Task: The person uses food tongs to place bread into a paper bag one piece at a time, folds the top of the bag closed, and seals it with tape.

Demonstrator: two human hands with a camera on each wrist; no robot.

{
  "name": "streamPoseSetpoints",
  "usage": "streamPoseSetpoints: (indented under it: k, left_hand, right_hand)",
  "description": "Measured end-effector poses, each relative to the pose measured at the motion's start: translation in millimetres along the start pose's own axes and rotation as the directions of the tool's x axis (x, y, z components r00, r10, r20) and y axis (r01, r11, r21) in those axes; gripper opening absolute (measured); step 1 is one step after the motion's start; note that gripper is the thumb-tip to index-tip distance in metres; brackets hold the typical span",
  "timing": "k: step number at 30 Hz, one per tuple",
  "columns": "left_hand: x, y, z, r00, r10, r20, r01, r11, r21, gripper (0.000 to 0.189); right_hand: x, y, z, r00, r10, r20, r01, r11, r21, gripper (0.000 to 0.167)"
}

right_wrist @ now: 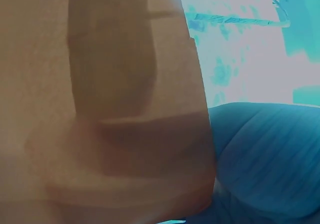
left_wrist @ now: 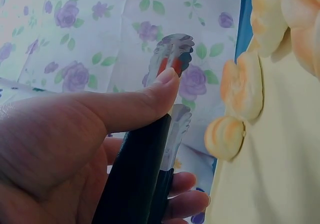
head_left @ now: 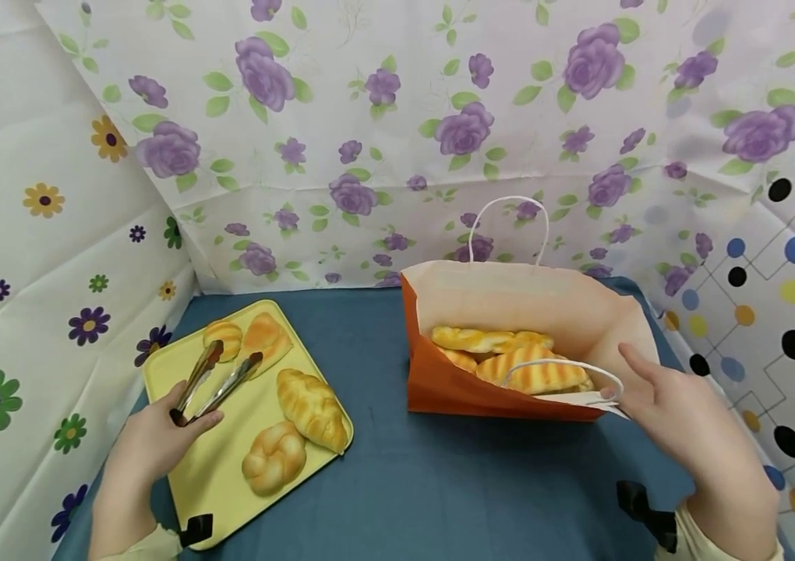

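My left hand (head_left: pixel 152 436) holds metal tongs (head_left: pixel 196 375) with black handles and scalloped tips. Its thumb lies along one arm of the tongs in the left wrist view. The tongs' arms are spread with nothing between them, over the far left of a yellow tray (head_left: pixel 208 499). Near the tips are a small striped roll (head_left: pixel 224 336) and a flat folded bread (head_left: pixel 267 336). My right hand (head_left: pixel 671 405) grips the near right rim of an orange paper bag (head_left: pixel 471 396), beside its white handle (head_left: pixel 566 361). Some right fingers are hidden.
A long braided loaf (head_left: pixel 311 409) and a round knotted bun (head_left: pixel 273 460) lie on the tray's right side. Several breads (head_left: pixel 531 370) fill the bag's bottom, and its far handle (head_left: pixel 507 199) stands up. Flowered cloth (head_left: pixel 341 140) hangs behind the blue tabletop (head_left: pixel 383 483).
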State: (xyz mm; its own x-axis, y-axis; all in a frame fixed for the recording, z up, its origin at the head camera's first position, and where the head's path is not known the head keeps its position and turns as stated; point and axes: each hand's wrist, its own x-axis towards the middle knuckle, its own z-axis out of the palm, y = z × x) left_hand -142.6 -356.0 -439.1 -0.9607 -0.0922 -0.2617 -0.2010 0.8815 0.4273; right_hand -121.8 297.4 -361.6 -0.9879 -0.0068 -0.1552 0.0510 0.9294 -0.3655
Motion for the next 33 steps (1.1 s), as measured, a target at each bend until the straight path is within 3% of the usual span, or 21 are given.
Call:
streamPoseSetpoints:
  k: [6,13,20,25,33]
  left_hand:
    - [10.0,4.3,1.5,0.999,0.029,0.033,-0.029,1.0,0.009,0.117]
    - [26.0,-0.4,-0.2,0.995,0.085,0.052,-0.088,0.994,0.058,0.115]
    - [34.0,-6.0,-2.1,0.994,0.078,0.073,-0.083,0.994,0.074,0.115]
    - [39.9,-6.3,-0.7,0.995,0.073,0.071,-0.078,0.994,0.076,0.115]
    - [47.4,-5.4,0.2,0.994,0.071,0.079,-0.077,0.995,0.07,0.114]
  right_hand:
    - [0.2,-1,4,1.0,0.013,0.008,-0.013,1.0,-0.005,0.088]
    - [2.7,0,4,1.0,-0.01,-0.006,0.01,1.0,0.01,0.085]
    - [10.5,0,-1,1.0,-0.026,-0.005,0.026,1.0,0.018,0.087]
    - [15.6,-2,-6,1.0,-0.008,0.01,0.007,1.0,0.017,0.092]
    - [16.9,-7,-4,1.0,0.024,0.003,-0.024,0.999,0.039,0.088]
